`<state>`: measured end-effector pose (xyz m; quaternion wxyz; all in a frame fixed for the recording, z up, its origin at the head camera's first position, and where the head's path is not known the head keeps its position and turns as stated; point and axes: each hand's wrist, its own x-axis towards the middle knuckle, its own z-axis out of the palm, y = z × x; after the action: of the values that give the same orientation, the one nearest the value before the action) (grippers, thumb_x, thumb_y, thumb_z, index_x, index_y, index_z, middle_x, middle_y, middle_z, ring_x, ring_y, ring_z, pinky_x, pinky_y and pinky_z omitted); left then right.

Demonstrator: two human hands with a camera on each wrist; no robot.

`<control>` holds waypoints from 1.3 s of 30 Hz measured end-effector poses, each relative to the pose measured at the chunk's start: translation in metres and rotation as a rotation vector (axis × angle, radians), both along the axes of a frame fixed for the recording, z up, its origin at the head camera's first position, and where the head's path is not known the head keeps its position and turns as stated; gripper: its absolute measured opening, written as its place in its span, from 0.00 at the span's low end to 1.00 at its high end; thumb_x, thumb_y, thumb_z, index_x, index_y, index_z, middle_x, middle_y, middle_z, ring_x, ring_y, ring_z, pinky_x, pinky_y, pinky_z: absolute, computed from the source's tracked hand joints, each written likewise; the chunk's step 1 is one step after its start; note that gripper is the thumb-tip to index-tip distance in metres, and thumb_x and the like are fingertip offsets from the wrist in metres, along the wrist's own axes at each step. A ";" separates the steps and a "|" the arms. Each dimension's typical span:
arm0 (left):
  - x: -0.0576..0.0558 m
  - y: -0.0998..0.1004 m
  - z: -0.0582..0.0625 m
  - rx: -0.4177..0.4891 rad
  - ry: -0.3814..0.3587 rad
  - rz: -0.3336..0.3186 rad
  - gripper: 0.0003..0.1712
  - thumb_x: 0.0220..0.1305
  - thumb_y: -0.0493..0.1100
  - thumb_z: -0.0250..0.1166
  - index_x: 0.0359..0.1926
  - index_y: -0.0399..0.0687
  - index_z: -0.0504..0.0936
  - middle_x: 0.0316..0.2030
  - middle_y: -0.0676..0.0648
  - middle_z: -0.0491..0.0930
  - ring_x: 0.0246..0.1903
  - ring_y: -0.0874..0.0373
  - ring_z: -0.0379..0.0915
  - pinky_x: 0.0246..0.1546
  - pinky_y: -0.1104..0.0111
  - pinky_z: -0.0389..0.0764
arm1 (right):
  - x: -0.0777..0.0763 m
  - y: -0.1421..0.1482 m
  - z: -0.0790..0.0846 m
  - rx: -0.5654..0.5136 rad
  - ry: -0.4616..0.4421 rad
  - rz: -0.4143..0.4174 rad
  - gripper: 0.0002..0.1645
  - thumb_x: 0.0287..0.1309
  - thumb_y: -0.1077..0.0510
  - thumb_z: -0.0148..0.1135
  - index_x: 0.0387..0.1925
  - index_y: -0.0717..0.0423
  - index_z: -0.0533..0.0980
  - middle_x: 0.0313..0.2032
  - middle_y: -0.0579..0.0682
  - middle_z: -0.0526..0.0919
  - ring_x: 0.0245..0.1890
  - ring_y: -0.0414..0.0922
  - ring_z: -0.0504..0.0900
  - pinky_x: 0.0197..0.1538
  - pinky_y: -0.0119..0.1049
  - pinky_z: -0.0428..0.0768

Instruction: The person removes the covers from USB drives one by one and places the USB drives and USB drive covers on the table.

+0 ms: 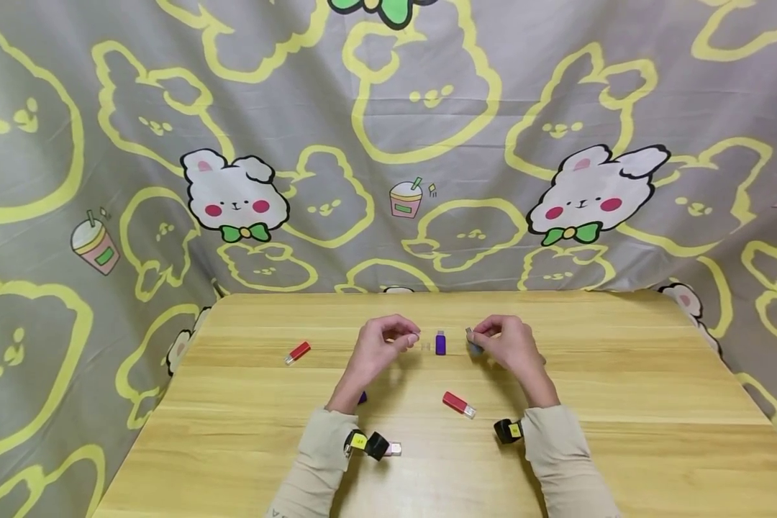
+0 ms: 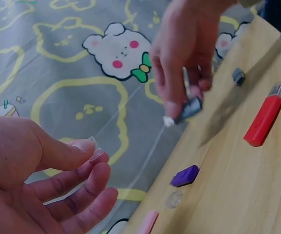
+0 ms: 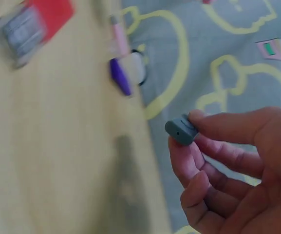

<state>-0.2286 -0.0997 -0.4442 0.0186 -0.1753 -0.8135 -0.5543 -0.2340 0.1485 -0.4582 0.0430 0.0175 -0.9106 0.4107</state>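
Thumb and fingertips of my left hand (image 1: pixel 380 344) pinch a small clear plastic cap (image 2: pixel 94 146), raised above the table's far half. My right hand (image 1: pixel 510 345) holds a grey-blue USB flash drive (image 3: pixel 180 130) between thumb and fingers; its metal plug (image 2: pixel 168 121) shows in the left wrist view. Between the hands a purple USB flash drive (image 1: pixel 440 344) lies on the table, plug pointing away from me. Beside it, close to the left fingertips, is another clear cap (image 1: pixel 425 347). The two hands are apart.
Red USB flash drives lie at left (image 1: pixel 298 352) and nearer me (image 1: pixel 458 404). A pale pink drive (image 1: pixel 394 449) is partly covered by the left wrist camera, a purple piece (image 1: pixel 362 397) by the left forearm. Another grey piece (image 2: pixel 238 76) lies near the right wrist. Patterned curtain (image 1: pixel 324 216) hangs behind the table.
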 end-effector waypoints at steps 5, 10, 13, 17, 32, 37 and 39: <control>0.001 0.001 -0.001 -0.028 0.005 -0.009 0.05 0.61 0.31 0.67 0.38 0.33 0.85 0.30 0.43 0.86 0.31 0.39 0.81 0.26 0.73 0.77 | -0.006 -0.002 -0.015 0.043 -0.055 -0.062 0.10 0.53 0.55 0.72 0.26 0.59 0.83 0.22 0.50 0.82 0.18 0.43 0.74 0.21 0.34 0.71; 0.001 0.003 0.001 -0.060 0.021 -0.003 0.05 0.61 0.32 0.67 0.38 0.35 0.86 0.30 0.45 0.86 0.31 0.47 0.81 0.28 0.70 0.79 | -0.011 -0.007 -0.020 0.076 -0.044 -0.092 0.11 0.53 0.54 0.71 0.26 0.57 0.82 0.22 0.50 0.82 0.20 0.45 0.74 0.23 0.36 0.70; 0.001 0.004 0.000 -0.101 0.031 0.001 0.04 0.61 0.33 0.68 0.37 0.37 0.86 0.31 0.47 0.86 0.31 0.53 0.81 0.30 0.68 0.81 | -0.013 -0.010 -0.022 0.080 -0.030 -0.095 0.11 0.55 0.53 0.70 0.25 0.57 0.81 0.21 0.49 0.81 0.19 0.45 0.74 0.23 0.36 0.70; 0.003 0.005 -0.005 -0.141 0.021 -0.009 0.05 0.61 0.33 0.68 0.38 0.37 0.86 0.31 0.48 0.86 0.31 0.56 0.80 0.32 0.67 0.82 | -0.011 -0.012 -0.026 0.095 -0.044 -0.098 0.12 0.55 0.53 0.70 0.24 0.58 0.80 0.19 0.49 0.79 0.19 0.45 0.73 0.23 0.37 0.70; -0.012 0.041 0.004 -0.269 0.017 -0.057 0.04 0.61 0.34 0.68 0.36 0.41 0.88 0.33 0.49 0.87 0.32 0.58 0.80 0.29 0.73 0.80 | 0.001 0.020 0.011 0.049 -0.002 -0.038 0.17 0.66 0.51 0.61 0.33 0.62 0.81 0.27 0.57 0.83 0.19 0.44 0.76 0.25 0.37 0.74; -0.025 0.063 -0.006 -0.457 0.061 -0.078 0.03 0.60 0.34 0.68 0.35 0.42 0.87 0.27 0.52 0.85 0.26 0.64 0.76 0.27 0.74 0.77 | 0.011 0.051 0.024 0.057 -0.011 -0.018 0.19 0.67 0.50 0.59 0.37 0.64 0.81 0.32 0.61 0.85 0.28 0.50 0.83 0.29 0.39 0.77; -0.027 0.069 -0.010 -0.527 0.090 -0.089 0.02 0.59 0.33 0.69 0.33 0.43 0.87 0.27 0.52 0.85 0.26 0.65 0.75 0.28 0.73 0.78 | 0.013 0.061 0.026 0.046 -0.043 -0.012 0.20 0.68 0.49 0.58 0.39 0.65 0.81 0.34 0.61 0.85 0.32 0.54 0.84 0.30 0.39 0.77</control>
<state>-0.2556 -0.0306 -0.4538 -0.0161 -0.2340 -0.9195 -0.3154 -0.2210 0.2097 -0.4326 0.0256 0.0040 -0.9206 0.3897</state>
